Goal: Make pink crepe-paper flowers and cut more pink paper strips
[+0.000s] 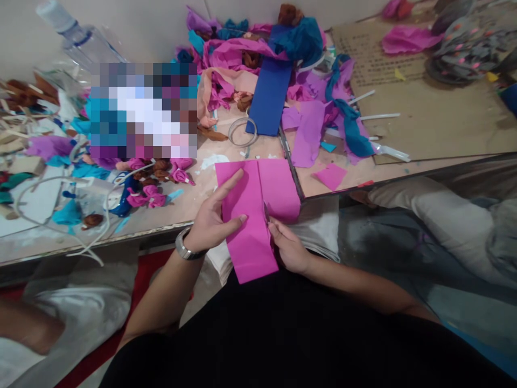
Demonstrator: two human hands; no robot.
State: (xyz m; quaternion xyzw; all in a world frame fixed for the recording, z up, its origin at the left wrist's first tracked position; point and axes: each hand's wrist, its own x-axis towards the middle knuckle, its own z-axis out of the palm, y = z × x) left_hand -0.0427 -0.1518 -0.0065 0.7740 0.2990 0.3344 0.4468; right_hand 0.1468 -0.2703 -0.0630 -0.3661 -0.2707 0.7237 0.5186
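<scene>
A pink sheet of crepe paper extends from the table edge over my lap. My left hand, with a metal watch at the wrist, holds the sheet at its left side. Its thumb and index finger lie on top; the other fingers are mostly hidden. My right hand is closed around scissors, of which only a thin dark blade shows against the paper. A line runs from the blade up to the sheet's far edge, with a pink part to its right.
Crumpled paper in pink, purple and teal covers the table's back. A blue strip and a tape ring lie ahead. A white cable hangs over the front edge at left. Cardboard lies right. Other people's limbs show on both sides.
</scene>
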